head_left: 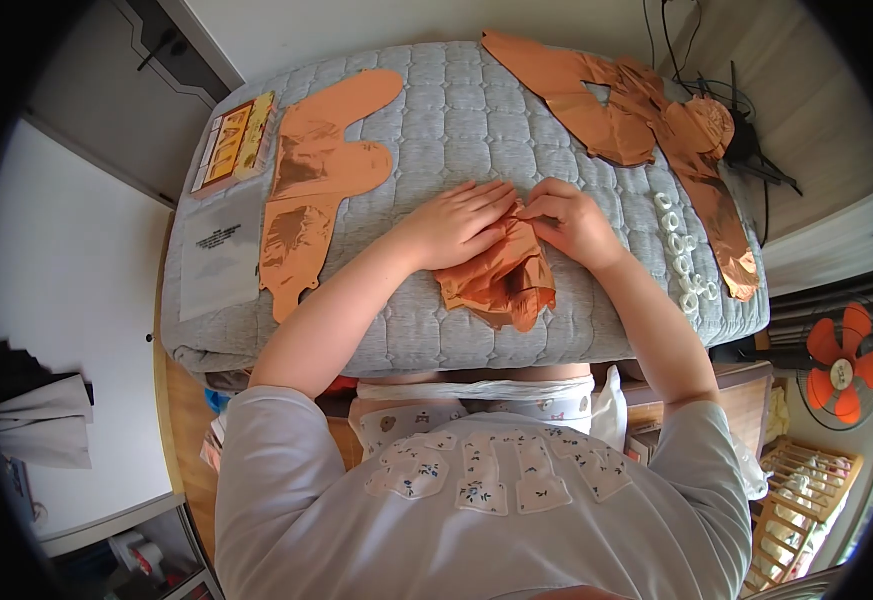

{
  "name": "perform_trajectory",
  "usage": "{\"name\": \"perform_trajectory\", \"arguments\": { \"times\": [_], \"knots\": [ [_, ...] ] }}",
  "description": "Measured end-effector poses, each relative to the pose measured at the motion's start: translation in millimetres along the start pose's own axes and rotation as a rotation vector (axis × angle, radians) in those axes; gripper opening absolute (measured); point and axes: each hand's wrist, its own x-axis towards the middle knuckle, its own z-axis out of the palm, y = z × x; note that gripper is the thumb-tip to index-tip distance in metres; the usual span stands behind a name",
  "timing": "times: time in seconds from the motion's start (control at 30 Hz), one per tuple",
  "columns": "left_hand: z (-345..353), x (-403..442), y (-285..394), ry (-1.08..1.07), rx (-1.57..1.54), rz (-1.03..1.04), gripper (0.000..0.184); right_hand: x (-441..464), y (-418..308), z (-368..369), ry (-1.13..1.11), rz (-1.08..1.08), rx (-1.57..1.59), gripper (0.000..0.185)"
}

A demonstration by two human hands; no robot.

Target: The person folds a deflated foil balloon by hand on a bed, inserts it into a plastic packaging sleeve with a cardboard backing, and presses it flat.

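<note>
In front of me on the mattress lies a crumpled copper foil balloon (501,280), partly folded over itself. My left hand (461,225) rests flat on its upper part, fingers stretched out and together. At its top edge my right hand (568,222) pinches the foil between thumb and fingers; the exact spot gripped is hidden. A flat, uninflated copper foil balloon (321,165) with rounded lobes is spread out to the left. More flat copper foil balloons (616,110) overlap at the upper right, one strip reaching down the right side.
The grey quilted mattress (436,120) carries everything. At left are a printed package (233,145) and a clear plastic bag (218,250). White ring-shaped pieces (678,240) lie in a line at right. Beyond the right edge are a black router (746,145) and an orange-bladed fan (840,372).
</note>
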Motion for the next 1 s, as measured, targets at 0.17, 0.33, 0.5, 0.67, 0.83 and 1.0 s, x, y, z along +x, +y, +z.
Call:
{"name": "perform_trajectory", "arguments": {
  "times": [0.17,0.33,0.5,0.67,0.83,1.0],
  "knots": [
    [2.2,-0.2,-2.1,0.019,0.007,0.010,0.058,3.8,-0.7,1.8,-0.029,0.005,-0.008,0.016],
    [5.2,-0.6,-4.4,0.053,0.010,0.027,0.058,8.6,-7.3,-4.1,-0.142,0.077,-0.046,0.019],
    [7.4,-1.1,-5.2,0.081,0.015,0.037,0.056,1.9,-8.8,-6.6,-0.140,0.037,-0.033,0.025],
    [9.2,-0.9,-6.6,0.093,0.003,0.041,0.056,-1.6,-7.6,-2.2,-0.115,0.138,0.011,0.022],
    [6.8,-1.1,-5.0,0.081,0.007,0.033,0.057,3.4,-18.0,-1.1,-0.091,0.190,0.013,0.024],
    [4.0,-0.5,-5.0,0.030,-0.013,0.014,0.058,-0.6,-17.0,1.5,-0.018,0.149,-0.024,0.028]
  ]
}}
